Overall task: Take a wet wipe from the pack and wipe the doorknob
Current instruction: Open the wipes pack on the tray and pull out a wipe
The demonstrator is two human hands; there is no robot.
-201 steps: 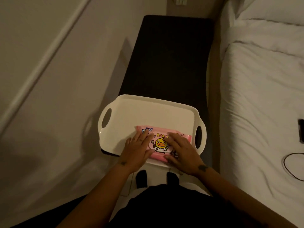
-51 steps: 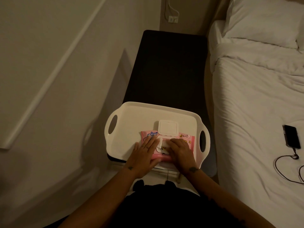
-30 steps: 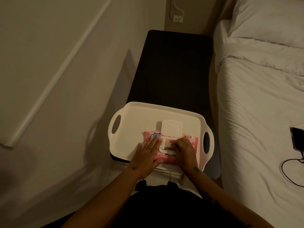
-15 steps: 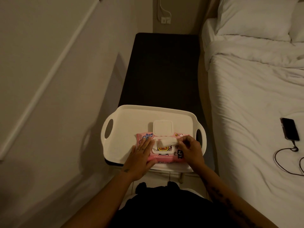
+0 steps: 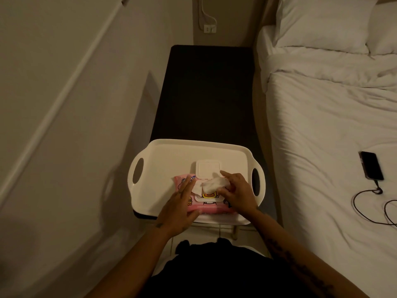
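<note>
A pink pack of wet wipes (image 5: 206,206) is seen lying flat on a white two-handled tray (image 5: 167,160), toward the tray's near edge and right of its middle. The tray is set on the near end of a dark bench (image 5: 208,93), which stands between a pale wall and a white bed (image 5: 326,134). The pack's white flip lid (image 5: 208,169) is thrown open toward the far side and lies back on the tray floor.

The left hand (image 5: 179,208) is laid flat on the left half of the pack, fingers spread and extended, so that the pack is pressed down rather than grasped. The right hand (image 5: 237,193) is placed over the right half of the pack, and a crumpled white wet wipe (image 5: 212,184) is pinched between its thumb and fingers. The wipe is drawn up just above the pack's opening, between the two hands, with its left end close beside the left fingertips. Whether the wipe is fully free of the opening cannot be told.

The doorknob is not seen in this view. On the bed, well apart from the tray, a dark phone (image 5: 371,168) is lying with a black cable (image 5: 369,209) plugged into its near end. A wall socket (image 5: 209,29) is visible beyond the bench.
</note>
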